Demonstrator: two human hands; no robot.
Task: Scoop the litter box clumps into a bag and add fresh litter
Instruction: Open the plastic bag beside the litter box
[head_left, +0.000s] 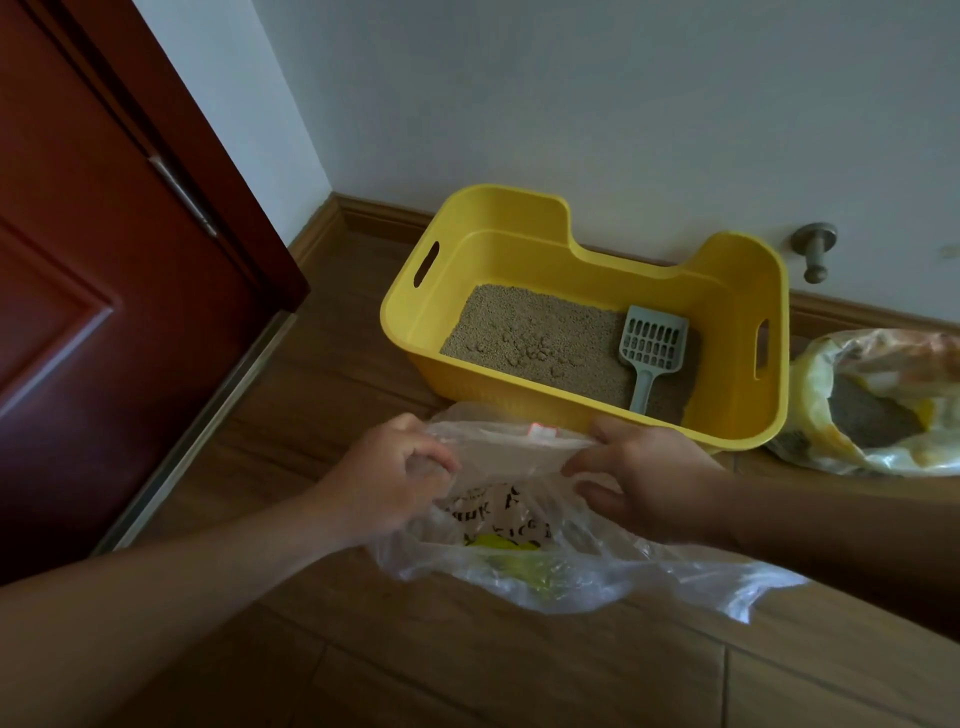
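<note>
- Grip of the left hand was bunched on one edge of the clear plastic bag; the right hand pinched the opposite edge, likely to spread its mouth.
- The bag lay on the floor, touching the yellow litter box (probably for a short carry).
- A grey slotted scoop rested in beige litter, beside small clumps.
- An open sack of fresh litter waited to the right.

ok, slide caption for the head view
The left hand and right hand hold a clear plastic bag before a yellow litter box, grey scoop lying in the litter.
</note>
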